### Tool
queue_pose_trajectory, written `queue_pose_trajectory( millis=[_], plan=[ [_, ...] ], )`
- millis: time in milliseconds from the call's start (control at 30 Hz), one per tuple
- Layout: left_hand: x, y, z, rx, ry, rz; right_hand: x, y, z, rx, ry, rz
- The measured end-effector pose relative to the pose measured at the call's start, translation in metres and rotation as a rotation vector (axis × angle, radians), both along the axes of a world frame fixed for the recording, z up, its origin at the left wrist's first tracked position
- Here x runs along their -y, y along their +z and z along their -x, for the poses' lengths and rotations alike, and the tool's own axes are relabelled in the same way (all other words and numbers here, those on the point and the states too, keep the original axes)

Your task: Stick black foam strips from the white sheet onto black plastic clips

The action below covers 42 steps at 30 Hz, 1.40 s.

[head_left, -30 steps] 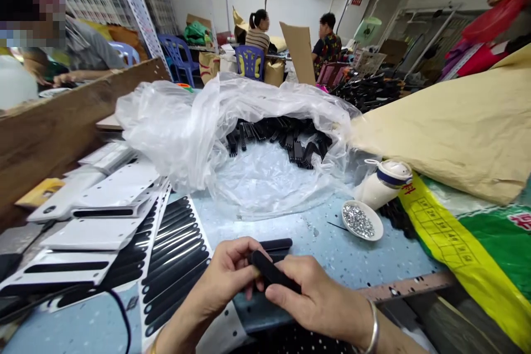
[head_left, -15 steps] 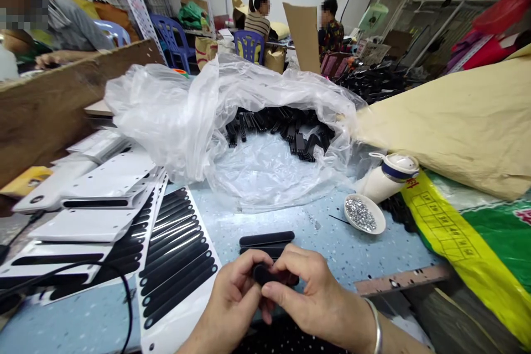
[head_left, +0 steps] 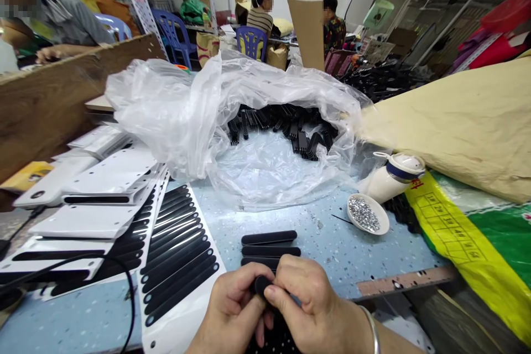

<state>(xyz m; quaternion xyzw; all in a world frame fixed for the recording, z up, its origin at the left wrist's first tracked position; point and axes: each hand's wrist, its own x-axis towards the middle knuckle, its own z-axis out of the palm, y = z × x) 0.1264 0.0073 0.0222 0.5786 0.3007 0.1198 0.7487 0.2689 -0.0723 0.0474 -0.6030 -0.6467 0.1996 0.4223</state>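
Note:
Both my hands meet at the table's near edge around a black strip [head_left: 261, 285] with a rounded end, most of it hidden by my fingers. My left hand [head_left: 232, 307] pinches it between thumb and bent forefinger. From the other side, my right hand [head_left: 317, 304] is closed on it, with the thumb by the rounded end. Several similar black strips [head_left: 270, 251] lie just beyond my fingers. On the left is a white sheet [head_left: 182, 318] carrying rows of glossy black strips [head_left: 178, 254] with small rings at their ends.
A clear plastic bag [head_left: 174, 121] gapes open behind, with many black pieces [head_left: 305, 141] inside. To the right are a white bowl [head_left: 385, 223] of small silvery bits and a tilted white container [head_left: 378, 181]. A black cable [head_left: 131, 298] loops at left. Co-workers sit farther back.
My hands have dropped slightly towards me, uncovering more of the strips behind them. The strip's rounded end now faces me more directly between my thumbs. The view has shifted slightly.

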Motion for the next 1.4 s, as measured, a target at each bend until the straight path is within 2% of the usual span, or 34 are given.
queue_pose_trajectory(
  millis=[200, 367, 433, 567, 700, 867, 933, 1000, 1100, 1167, 1233, 1300, 1400],
  plan=[
    [0.0, -0.002, 0.0, 0.011, 0.017, 0.031, -0.001, -0.002, 0.002, -0.006, -0.027, 0.013],
    [-0.002, -0.004, 0.002, 0.106, 0.016, 0.076, -0.003, 0.007, -0.006, -0.274, -0.073, 0.285],
    [-0.003, -0.003, 0.003, 0.128, 0.029, 0.057, -0.003, 0.01, -0.007, -0.3, -0.075, 0.324],
    [-0.002, 0.001, 0.004, 0.134, 0.027, -0.037, -0.003, 0.011, 0.0, 0.014, -0.057, 0.162],
    [0.004, 0.003, 0.004, 0.084, 0.013, -0.116, -0.004, 0.011, 0.007, 0.337, 0.05, -0.016],
    [0.01, 0.0, 0.005, 0.079, 0.019, -0.196, -0.004, 0.006, 0.01, 0.46, 0.094, -0.094],
    [0.011, -0.003, 0.005, 0.07, 0.021, -0.147, -0.004, 0.001, 0.011, 0.429, 0.058, -0.058],
    [0.009, -0.007, 0.005, 0.066, 0.009, -0.063, -0.006, -0.003, 0.009, 0.316, -0.019, 0.038],
    [-0.001, -0.012, 0.006, 0.101, 0.033, 0.057, -0.004, -0.001, -0.005, -0.043, -0.088, 0.243],
    [-0.011, -0.013, 0.007, 0.136, 0.106, 0.076, 0.001, 0.003, -0.019, -0.246, -0.093, 0.314],
    [-0.023, -0.01, 0.008, 0.164, 0.19, 0.052, 0.007, 0.006, -0.03, -0.286, -0.117, 0.293],
    [-0.035, -0.007, 0.007, 0.192, 0.238, 0.01, 0.011, 0.004, -0.035, -0.213, -0.125, 0.237],
    [-0.05, -0.002, 0.001, 0.224, 0.255, -0.014, 0.008, -0.006, -0.031, -0.08, -0.082, 0.065]
  ],
)
